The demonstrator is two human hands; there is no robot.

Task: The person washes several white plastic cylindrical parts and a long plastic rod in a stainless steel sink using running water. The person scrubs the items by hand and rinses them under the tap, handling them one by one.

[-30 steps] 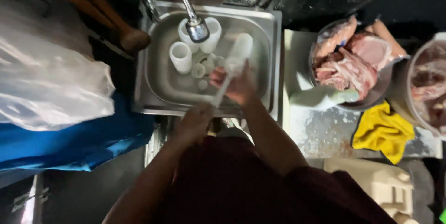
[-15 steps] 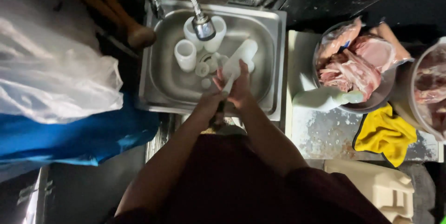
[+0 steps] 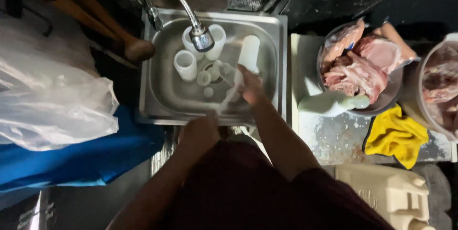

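Observation:
My right hand is inside the steel sink and grips the lower end of a white plastic tube that points away from me. My left hand is closed at the sink's front rim. It seems to hold a thin pale rod that slants up toward the tube's near end. The faucet head hangs over the sink's middle. Under it stand two white cups, with small white caps near the drain.
A metal bowl of raw meat and a second one sit right of the sink, with a white bottle, a yellow cloth and a cream jerrycan. To the left lie a plastic bag, a blue sheet and wooden handles.
My left hand went in to meet my right hand at the tube, then drew back to the sink's front rim. My right hand kept hold of the tube.

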